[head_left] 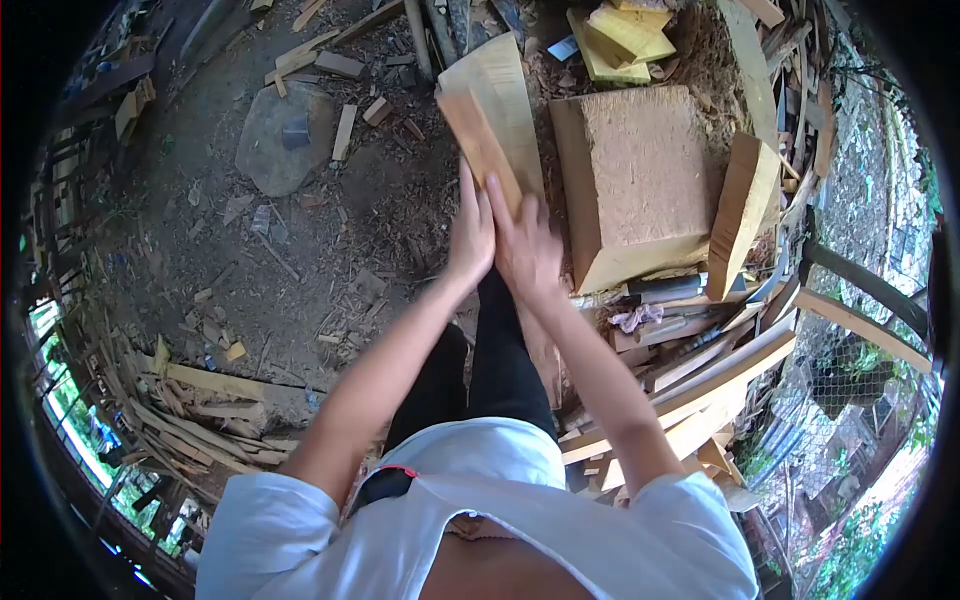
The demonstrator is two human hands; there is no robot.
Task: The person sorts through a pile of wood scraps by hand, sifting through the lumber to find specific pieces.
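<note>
A reddish-brown wooden block (478, 135) slants away from me between my hands, in front of a paler, wider board (505, 80). My left hand (471, 237) lies along the block's left side near its lower end, fingers pointing up the wood. Closed around the lower right edge is my right hand (531, 250), its index finger stretched along the face of the block; the hand is slightly blurred. Both wrists come close together above my dark trouser leg (505, 340). The block overlaps the lower left part of the pale board in this view.
A big squared timber block (640, 165) stands just right of my hands, with a tilted wood piece (743, 215) against its right side. Yellowish offcuts (625, 40) lie behind it. A flat stump (285, 138) and scattered chips cover the dirt floor; long slats (690, 395) are piled at right.
</note>
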